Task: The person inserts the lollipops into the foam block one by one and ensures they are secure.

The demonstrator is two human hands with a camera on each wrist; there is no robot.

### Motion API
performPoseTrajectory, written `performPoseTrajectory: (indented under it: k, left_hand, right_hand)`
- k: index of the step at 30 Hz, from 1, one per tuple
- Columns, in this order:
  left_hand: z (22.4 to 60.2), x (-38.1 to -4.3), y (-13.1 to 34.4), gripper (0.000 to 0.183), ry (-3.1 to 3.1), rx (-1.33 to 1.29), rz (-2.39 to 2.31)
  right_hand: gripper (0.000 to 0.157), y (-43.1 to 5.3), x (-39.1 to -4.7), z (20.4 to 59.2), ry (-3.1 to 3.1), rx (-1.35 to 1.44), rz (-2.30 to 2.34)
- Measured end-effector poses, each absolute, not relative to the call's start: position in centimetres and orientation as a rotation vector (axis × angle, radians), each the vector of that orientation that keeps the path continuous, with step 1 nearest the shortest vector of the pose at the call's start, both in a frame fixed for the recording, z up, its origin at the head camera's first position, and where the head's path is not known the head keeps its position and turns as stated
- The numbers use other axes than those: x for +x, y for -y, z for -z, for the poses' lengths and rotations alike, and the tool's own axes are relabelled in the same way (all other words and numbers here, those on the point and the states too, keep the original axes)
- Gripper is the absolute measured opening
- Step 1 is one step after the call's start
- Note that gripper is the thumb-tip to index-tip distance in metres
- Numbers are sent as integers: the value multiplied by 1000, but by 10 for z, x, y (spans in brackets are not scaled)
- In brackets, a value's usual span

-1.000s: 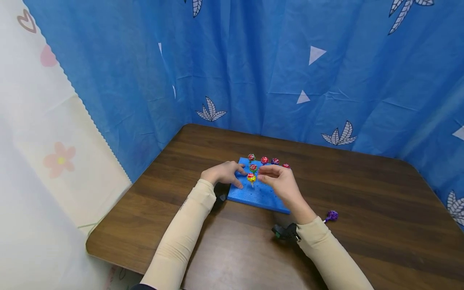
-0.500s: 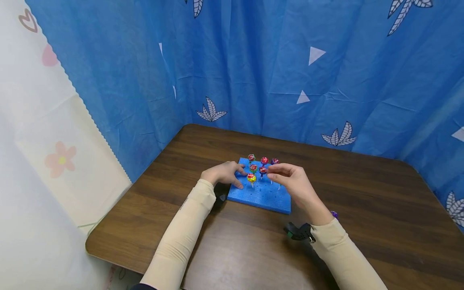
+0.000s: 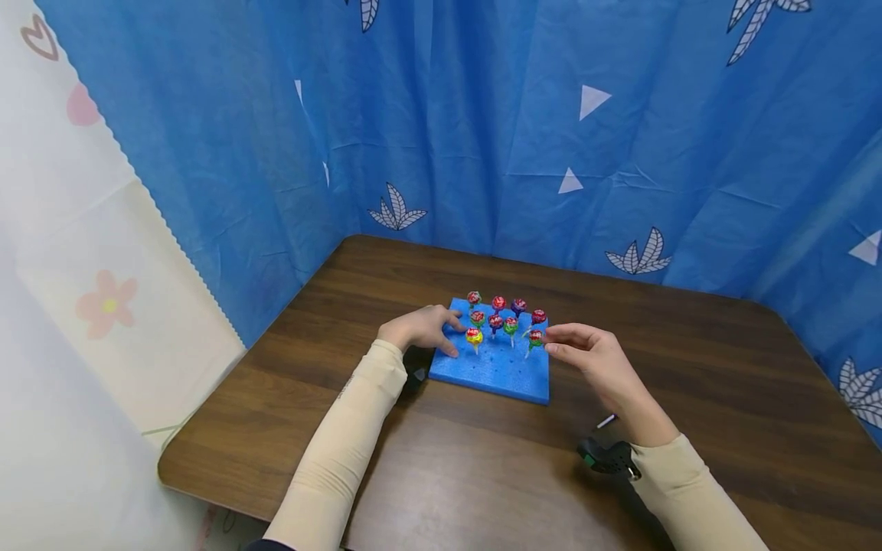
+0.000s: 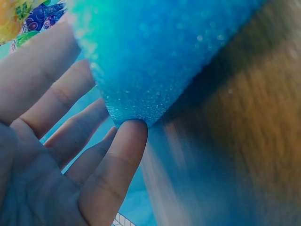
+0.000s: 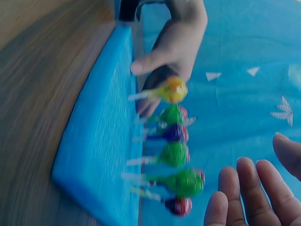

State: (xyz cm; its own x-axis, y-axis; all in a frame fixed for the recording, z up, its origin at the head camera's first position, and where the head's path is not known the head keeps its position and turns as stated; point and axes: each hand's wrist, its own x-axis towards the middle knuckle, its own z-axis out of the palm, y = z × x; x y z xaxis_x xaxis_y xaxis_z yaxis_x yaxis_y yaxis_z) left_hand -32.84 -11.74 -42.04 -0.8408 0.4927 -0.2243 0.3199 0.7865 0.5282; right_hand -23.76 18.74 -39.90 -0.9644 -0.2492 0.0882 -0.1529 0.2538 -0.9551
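A blue foam board (image 3: 492, 379) lies on the table, with several wrapped lollipops standing in it on their sticks. My left hand (image 3: 422, 327) rests at the board's left side, fingers spread; in the left wrist view one fingertip (image 4: 134, 127) touches the board's corner. Nearest to that hand stands a yellow lollipop (image 3: 474, 337). My right hand (image 3: 601, 361) is just right of the board, fingers loosely bent beside a red-and-green lollipop (image 3: 535, 340). In the right wrist view this hand's fingers (image 5: 251, 188) are apart from the lollipops and hold nothing.
A loose lollipop's white stick (image 3: 606, 422) shows on the brown table (image 3: 441, 459) beside my right forearm, which hides the rest. Small holes dot the front of the board. A blue curtain (image 3: 482, 153) hangs behind the table.
My right hand has drawn back to the right from over the board, uncovering several standing lollipops. Its forearm now covers the purple lollipop's head on the table. The left hand stays put.
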Motion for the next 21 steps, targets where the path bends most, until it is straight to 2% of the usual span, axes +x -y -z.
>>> performPoseTrajectory:
  k: [7,14,16,21]
  left_hand:
    - [421,-328,117,53,-2627,620,-687]
    - [421,-328,118,53,-2627,612,-695]
    - [422,-328,119,54,-2626,614,-698]
    - [422,-328,118,54,-2623,615,-700]
  right_hand:
    - [33,-224,-231,405,-2483,-313,1779]
    - [35,-254,-228,414,-2451,-248,1757]
    - [29,-264,-227,417,-2453,-232,1749]
    - [26,-285,-224,424,-2474,-164,1734]
